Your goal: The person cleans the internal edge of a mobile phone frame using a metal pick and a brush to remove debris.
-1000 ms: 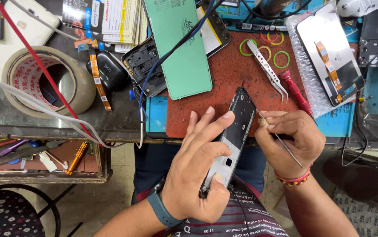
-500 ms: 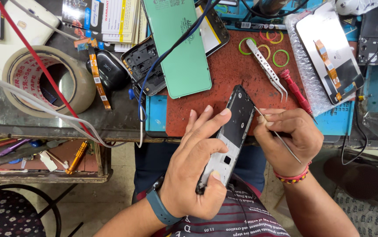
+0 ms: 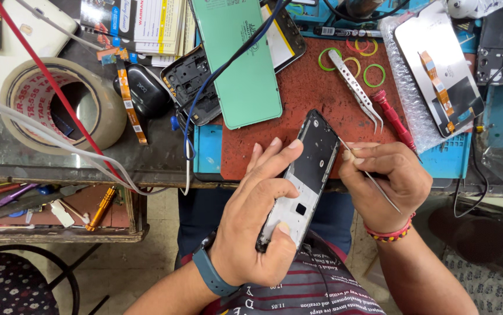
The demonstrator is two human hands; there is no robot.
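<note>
My left hand (image 3: 257, 233) grips a black and white phone frame (image 3: 304, 175) above my lap. My right hand (image 3: 383, 184) pinches thin metal tweezers (image 3: 374, 178) touching its right edge. Farther off, a green phone back cover (image 3: 243, 58) lies on the table (image 3: 59, 151).

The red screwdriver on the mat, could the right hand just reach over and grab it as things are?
Probably yes, but not straight away. The red screwdriver lies uncovered on the mat just beyond the right hand, with nothing between them. That hand already pinches a thin metal tool against the phone frame, so it would need freeing first.
</note>
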